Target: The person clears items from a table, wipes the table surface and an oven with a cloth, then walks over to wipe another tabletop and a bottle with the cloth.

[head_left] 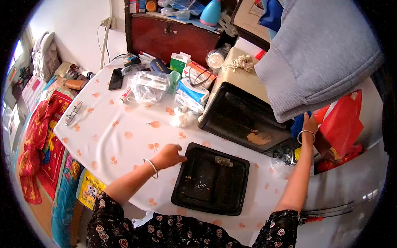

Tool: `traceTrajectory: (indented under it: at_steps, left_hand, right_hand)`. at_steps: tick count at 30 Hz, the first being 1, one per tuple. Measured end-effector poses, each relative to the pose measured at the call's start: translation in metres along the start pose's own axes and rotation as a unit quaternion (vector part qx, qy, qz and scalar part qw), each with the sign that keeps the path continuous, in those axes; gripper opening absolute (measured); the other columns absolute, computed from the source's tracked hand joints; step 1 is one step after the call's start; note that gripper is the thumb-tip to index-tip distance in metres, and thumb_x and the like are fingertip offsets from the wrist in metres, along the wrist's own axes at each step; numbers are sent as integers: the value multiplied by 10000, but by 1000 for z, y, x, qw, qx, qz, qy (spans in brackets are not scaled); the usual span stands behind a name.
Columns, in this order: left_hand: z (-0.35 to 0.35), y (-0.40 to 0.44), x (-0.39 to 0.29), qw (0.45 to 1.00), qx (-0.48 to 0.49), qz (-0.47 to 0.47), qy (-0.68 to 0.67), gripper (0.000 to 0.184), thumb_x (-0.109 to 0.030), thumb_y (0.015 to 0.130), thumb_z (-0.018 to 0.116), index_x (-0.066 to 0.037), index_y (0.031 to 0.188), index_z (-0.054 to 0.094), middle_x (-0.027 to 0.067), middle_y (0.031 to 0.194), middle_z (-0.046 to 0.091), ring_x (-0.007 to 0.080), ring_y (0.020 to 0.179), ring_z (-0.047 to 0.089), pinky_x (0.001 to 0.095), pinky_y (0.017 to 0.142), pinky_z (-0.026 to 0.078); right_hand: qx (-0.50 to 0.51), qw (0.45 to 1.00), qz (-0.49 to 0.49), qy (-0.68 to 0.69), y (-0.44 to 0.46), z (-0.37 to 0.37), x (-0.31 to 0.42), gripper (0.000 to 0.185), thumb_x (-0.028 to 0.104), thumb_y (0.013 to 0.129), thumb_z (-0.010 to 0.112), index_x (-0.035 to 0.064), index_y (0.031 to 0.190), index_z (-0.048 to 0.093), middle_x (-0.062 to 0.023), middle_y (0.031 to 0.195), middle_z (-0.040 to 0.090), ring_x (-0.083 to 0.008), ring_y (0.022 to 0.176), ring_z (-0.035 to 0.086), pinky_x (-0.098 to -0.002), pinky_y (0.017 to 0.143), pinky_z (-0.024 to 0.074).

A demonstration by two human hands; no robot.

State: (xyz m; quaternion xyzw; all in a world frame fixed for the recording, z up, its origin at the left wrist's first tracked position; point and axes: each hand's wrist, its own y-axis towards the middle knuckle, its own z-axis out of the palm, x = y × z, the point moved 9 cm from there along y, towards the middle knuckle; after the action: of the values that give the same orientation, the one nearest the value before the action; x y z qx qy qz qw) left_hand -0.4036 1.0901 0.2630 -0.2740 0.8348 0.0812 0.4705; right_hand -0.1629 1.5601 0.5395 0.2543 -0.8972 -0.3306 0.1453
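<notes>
A black rectangular tray (pixel 186 194) lies on the table in front of me, with light crumbs and a small clear piece inside it. My left hand (pixel 167 156) is beside the tray's upper left corner, its fingers loosely bent and apart, and I see nothing in it. Off to the right, my right hand (pixel 310 123) grips a blue cloth (pixel 297 124) next to a cream box-like appliance (pixel 235 80) with a dark glossy front. A grey ribbed-cuff garment (pixel 318 58) hangs over the appliance and hides part of the cloth.
Glasses (pixel 73 113) and a phone (pixel 116 79) lie on the patterned tablecloth (pixel 124 136). Plastic bags (pixel 151 89) and small boxes (pixel 198 74) crowd the back, before a dark red chest (pixel 178 35). Red bags (pixel 343 124) are at the right.
</notes>
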Motion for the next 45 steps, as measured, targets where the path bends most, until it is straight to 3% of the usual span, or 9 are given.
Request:
traceTrajectory:
  at_steps: [2,12,17,20,31,34,35,39,45]
  left_hand:
    - [22,-22,10,973,67,-175,-137,444,-178,763,747,96,1068,576,156,719,648,160,551,619,282,469,514]
    - [29,-23,-5,994,-69,-88,-22,384,-225,651,770,58,879,646,205,790,661,285,746,654,376,684,507]
    - [36,-43,-32,992,-103,-11,-67,285,-103,639,705,49,818,543,199,695,585,239,629,561,382,612,471]
    - [32,-61,-51,972,-152,-16,-177,235,-108,637,652,34,773,524,251,690,577,403,659,584,427,602,466]
    - [-35,-76,-113,925,-203,66,-314,201,-27,649,659,6,762,496,81,621,498,154,601,479,316,548,404]
    - [-58,-75,-122,925,-198,25,-324,173,54,656,630,5,783,524,18,695,529,105,658,499,257,607,410]
    - [-63,-74,-126,913,-193,21,-359,170,46,643,628,2,775,531,18,689,528,108,652,497,251,605,404]
    - [-72,-71,-147,900,-177,2,-399,142,-4,636,607,-2,771,559,38,678,537,137,628,519,246,601,428]
    - [-81,-51,-204,895,-139,31,-424,123,-12,664,606,7,775,556,50,710,557,147,655,543,267,612,447]
  right_hand:
    - [5,1000,-1,2,4,2,3,543,429,907,453,-15,1210,534,-262,1144,585,-413,1057,553,-449,899,429]
    - [17,1000,7,16,0,-1,6,523,402,904,459,54,1292,500,-220,1230,560,-387,1118,532,-433,941,409]
    - [23,999,24,-13,-2,-4,7,536,414,903,453,67,1310,484,-202,1240,561,-383,1109,540,-437,930,416]
    - [-17,1000,12,-12,1,4,-2,546,430,905,444,72,1316,476,-212,1222,569,-387,1095,548,-438,922,420]
    - [-7,989,36,143,0,-4,-7,531,336,913,518,-75,1248,488,-265,1251,530,-398,1140,516,-432,979,385]
    - [-58,903,82,418,-6,-23,-35,576,350,908,549,-83,1279,465,-233,1268,537,-349,1138,529,-398,985,382]
    - [1,844,183,504,-13,-18,-49,608,377,897,572,-86,1279,476,-199,1278,540,-300,1121,538,-372,978,382]
    - [49,782,248,570,-64,-60,-58,557,417,873,587,-49,1178,564,-126,1097,618,-233,984,596,-336,875,464]
    - [62,650,321,686,-168,-127,-55,519,408,878,572,-12,1184,576,-125,1120,621,-253,973,614,-382,881,483]
